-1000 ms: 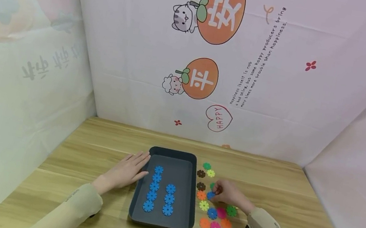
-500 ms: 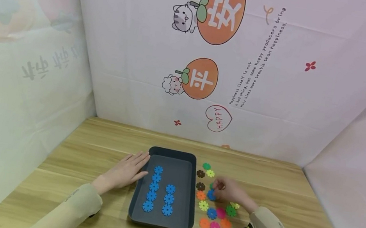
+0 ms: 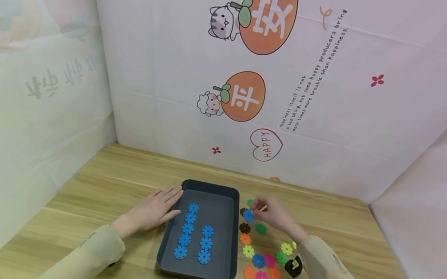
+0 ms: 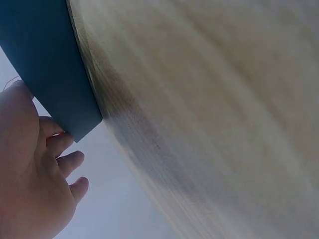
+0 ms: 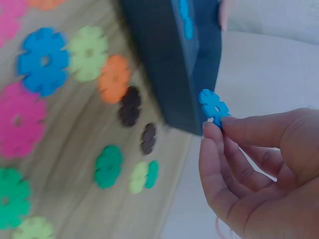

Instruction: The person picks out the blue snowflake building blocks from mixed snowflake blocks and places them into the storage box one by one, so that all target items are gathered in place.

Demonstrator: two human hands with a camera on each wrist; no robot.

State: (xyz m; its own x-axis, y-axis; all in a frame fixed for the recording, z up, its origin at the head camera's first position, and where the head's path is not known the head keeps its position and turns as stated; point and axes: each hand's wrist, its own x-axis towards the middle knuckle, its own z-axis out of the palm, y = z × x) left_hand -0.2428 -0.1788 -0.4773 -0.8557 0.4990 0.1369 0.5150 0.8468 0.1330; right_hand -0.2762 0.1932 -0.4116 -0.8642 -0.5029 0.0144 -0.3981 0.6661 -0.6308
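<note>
Between thumb and fingertips, my right hand (image 3: 275, 213) pinches a blue notched plastic disc (image 5: 214, 105), raised over the loose pieces just right of the dark grey tray (image 3: 214, 273). Inside the tray lie two columns of blue discs, a longer left column (image 3: 187, 228) and a shorter right column (image 3: 206, 243). My left hand (image 3: 154, 208) rests on the tray's left rim, fingers straight. In the left wrist view its fingers (image 4: 71, 162) lie against the tray's outer wall (image 4: 55, 64).
Right of the tray, notched discs lie scattered on the wooden table (image 3: 136, 261): a blue disc (image 3: 259, 260), brown disc (image 3: 245, 228), orange disc (image 3: 249, 273), pink disc (image 3: 262, 278), green disc (image 3: 261, 229) and several others. A printed cloth (image 3: 166, 116) hangs behind the table.
My right hand has lifted the blue disc from among the loose pieces and carried it up and left toward the tray's right rim. The left hand stays where it was.
</note>
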